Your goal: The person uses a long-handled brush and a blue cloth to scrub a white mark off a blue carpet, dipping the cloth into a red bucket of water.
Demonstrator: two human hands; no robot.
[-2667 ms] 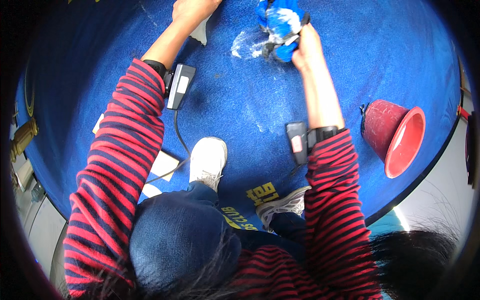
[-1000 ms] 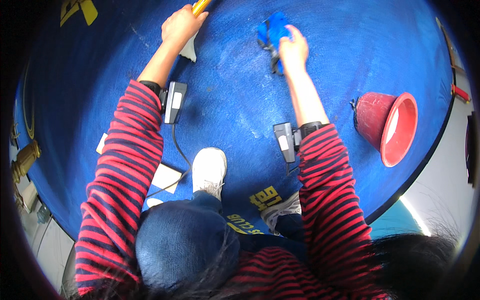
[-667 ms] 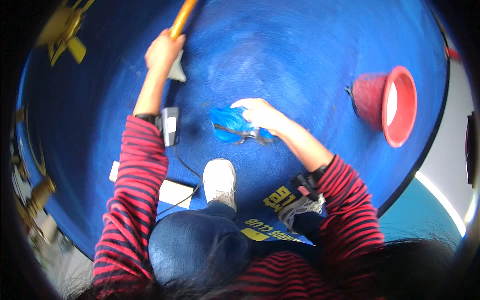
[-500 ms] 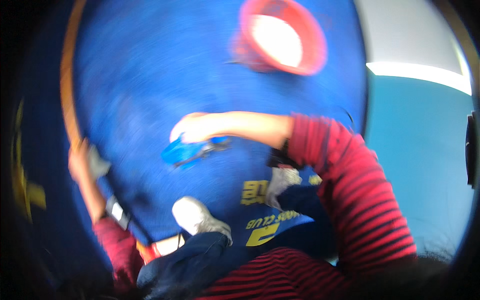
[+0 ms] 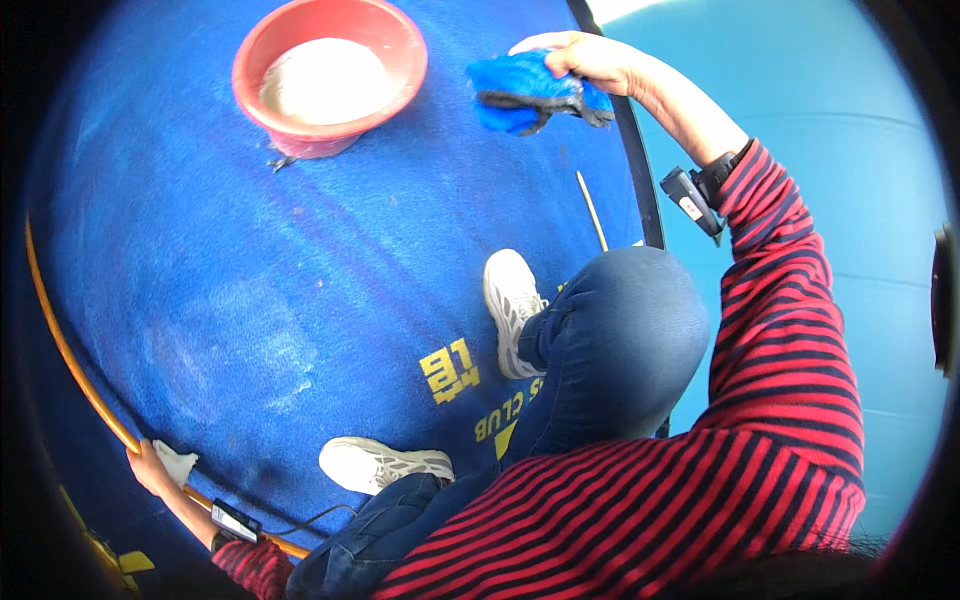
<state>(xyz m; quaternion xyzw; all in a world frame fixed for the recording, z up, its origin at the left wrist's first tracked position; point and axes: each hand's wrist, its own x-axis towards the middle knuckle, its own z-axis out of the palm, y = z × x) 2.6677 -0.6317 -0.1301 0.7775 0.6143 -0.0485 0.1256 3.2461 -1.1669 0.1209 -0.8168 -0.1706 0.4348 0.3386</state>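
My right hand (image 5: pixel 585 58) is raised at the upper right, its fingers closed on a bunched blue cloth (image 5: pixel 520 78) with dark edging. The cloth hangs above the blue carpet-like surface (image 5: pixel 250 230), near the teal wall. At the lower left my left hand (image 5: pixel 152 470) is closed around a long orange-brown rail (image 5: pixel 75 360). A crumpled whitish piece (image 5: pixel 178 460) shows against this hand; whether the fingers hold it too, I cannot tell. A pinkish-red bucket (image 5: pixel 385 50) with whitish contents stands left of the blue cloth, apart from it.
A thin wooden stick (image 5: pixel 592 212) lies right of centre, near a dark border strip beside the teal wall (image 5: pixel 800 180). My white shoes (image 5: pixel 385 465) stand on the blue surface, by yellow lettering (image 5: pixel 450 370). A dark cable (image 5: pixel 310 520) runs near my left forearm.
My right hand has lifted the blue cloth away from low over the middle, out to the upper right. The view has turned, so the bucket now appears further left. My left hand stays at the rail.
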